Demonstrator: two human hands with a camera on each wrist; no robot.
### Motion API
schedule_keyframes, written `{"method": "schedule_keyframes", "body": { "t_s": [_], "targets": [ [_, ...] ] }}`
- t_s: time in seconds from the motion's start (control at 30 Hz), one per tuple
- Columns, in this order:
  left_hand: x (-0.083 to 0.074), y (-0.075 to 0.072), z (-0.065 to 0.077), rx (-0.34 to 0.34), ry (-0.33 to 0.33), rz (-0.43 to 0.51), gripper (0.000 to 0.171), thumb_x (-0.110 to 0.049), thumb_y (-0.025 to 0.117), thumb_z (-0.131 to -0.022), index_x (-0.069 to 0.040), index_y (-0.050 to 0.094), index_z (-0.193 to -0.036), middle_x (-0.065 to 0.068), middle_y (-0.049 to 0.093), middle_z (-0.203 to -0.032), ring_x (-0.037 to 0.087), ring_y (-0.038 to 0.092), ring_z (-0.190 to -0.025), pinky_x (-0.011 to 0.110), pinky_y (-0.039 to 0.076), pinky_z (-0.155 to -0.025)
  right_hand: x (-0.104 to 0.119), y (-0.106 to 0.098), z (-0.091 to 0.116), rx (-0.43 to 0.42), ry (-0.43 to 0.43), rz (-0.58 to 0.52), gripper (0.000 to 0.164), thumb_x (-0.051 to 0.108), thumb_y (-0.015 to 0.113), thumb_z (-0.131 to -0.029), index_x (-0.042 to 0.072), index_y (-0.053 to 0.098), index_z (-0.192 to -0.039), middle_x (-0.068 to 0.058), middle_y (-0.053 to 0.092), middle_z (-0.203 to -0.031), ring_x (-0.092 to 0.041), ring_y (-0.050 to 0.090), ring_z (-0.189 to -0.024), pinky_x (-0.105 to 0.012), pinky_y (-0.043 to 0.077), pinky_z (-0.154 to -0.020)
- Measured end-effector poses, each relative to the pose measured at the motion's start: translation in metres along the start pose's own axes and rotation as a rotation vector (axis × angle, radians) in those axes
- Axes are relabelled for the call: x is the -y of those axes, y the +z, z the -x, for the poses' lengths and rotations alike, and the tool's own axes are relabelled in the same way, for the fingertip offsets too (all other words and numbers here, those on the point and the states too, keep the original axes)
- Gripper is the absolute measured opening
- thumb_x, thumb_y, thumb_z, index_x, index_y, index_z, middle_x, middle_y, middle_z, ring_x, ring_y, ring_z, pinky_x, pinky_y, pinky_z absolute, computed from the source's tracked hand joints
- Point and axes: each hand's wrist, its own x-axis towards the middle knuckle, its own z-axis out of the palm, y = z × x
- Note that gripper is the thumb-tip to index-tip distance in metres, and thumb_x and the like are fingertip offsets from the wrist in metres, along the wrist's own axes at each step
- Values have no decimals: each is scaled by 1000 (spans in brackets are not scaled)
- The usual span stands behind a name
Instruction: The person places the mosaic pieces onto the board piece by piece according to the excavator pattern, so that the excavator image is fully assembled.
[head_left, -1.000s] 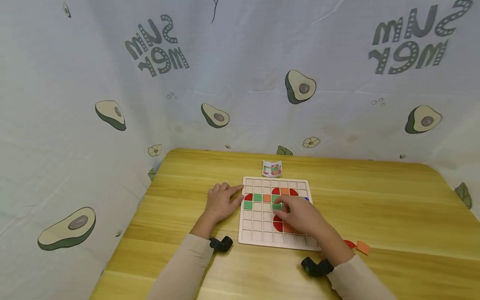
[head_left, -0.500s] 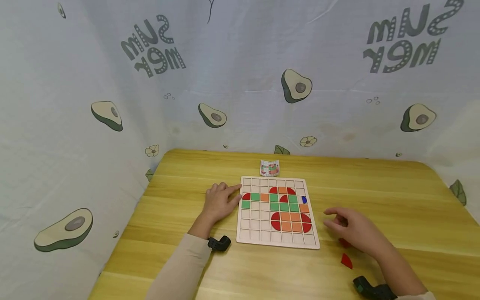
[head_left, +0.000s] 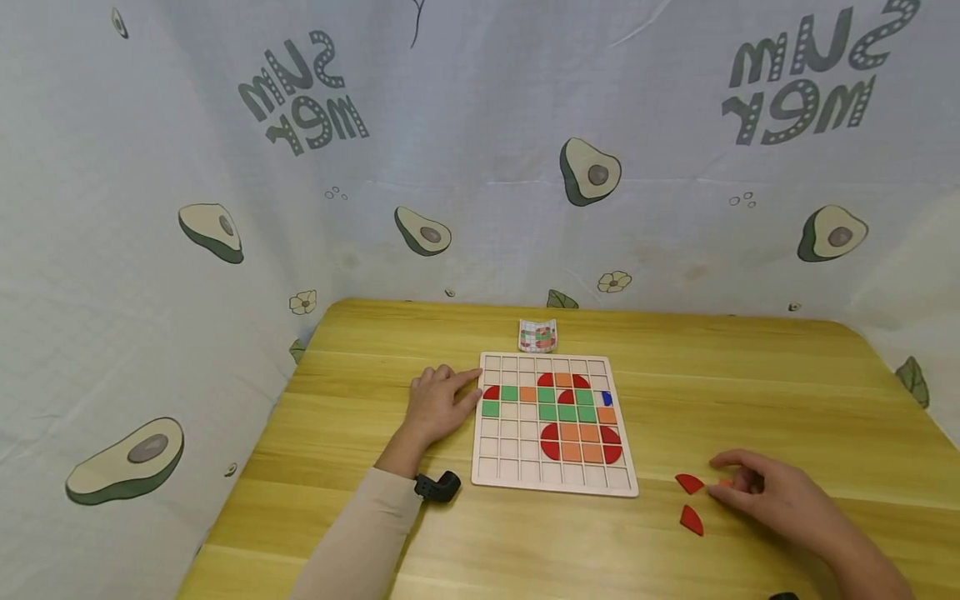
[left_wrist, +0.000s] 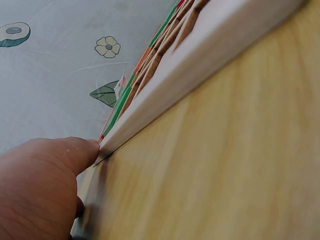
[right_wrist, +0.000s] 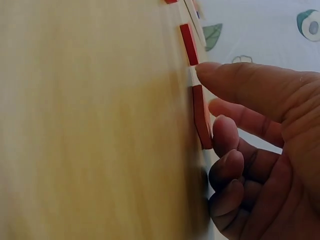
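My left hand (head_left: 437,404) rests on the table at the left edge of a pale wooden grid board (head_left: 510,473), thumb and index fingertips touching that edge. In the left wrist view the thumb (left_wrist: 75,152) meets the board's side. Far to the right of the board, my right hand (head_left: 772,493) is low over the table around an orange square tile (head_left: 726,483). The right wrist view shows this orange tile (right_wrist: 201,117) flat on the table, with thumb and index finger apart around it. Two red quarter-circle tiles (head_left: 690,483) lie just left of that hand.
Red, green and orange tiles fill several board cells. A small dark blue piece (head_left: 607,399) sits near the board's right edge. Behind the board stands a curled pattern card (head_left: 537,336). A printed cloth (head_left: 480,167) hangs behind the wooden table (head_left: 787,375).
My right hand has moved off the board, rightward and toward me, to the loose tiles. A green tile now shows where that hand was. My left hand stays at the board's edge.
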Motion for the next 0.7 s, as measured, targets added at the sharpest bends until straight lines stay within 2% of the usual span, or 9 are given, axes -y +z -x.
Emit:
{"method": "schedule_keyframes", "body": {
  "t_s": [0.23,0.37,0.53,0.7],
  "targets": [
    [1,0,-1,3,2,-4,43,-47,57,-101,-34,63,-141,-2,53,-91,16,36,-81,33,27,-76,-10,-6,5,34,42,31,40,35,74,-94,4,67,-118,0,57,-83,-3,44,-64,-24,37,-60],
    [1,0,-1,-4,6,-5,42,-47,57,-101,-33,63,-141,-2,53,-91,16,36,-80,33,26,-75,-13,-6,7,14,68,66,35,37,74,-94,6,70,-111,1,58,-81,-2,43,-64,-24,37,-60],
    [1,0,-1,-4,4,-2,42,-47,58,-101,-33,63,-141,-1,54,-92,16,36,-80,33,26,-75,-7,-2,6,-21,35,89,28,35,73,-95,9,72,-107,2,57,-77,-1,42,-63,-23,37,-59],
    [1,0,0,1,4,2,42,-47,57,-101,-33,63,-141,-2,53,-91,16,35,-80,33,26,-75,13,5,3,-58,-28,85,23,33,74,-94,12,72,-104,3,54,-75,0,41,-62,-23,36,-58]
  ]
}}
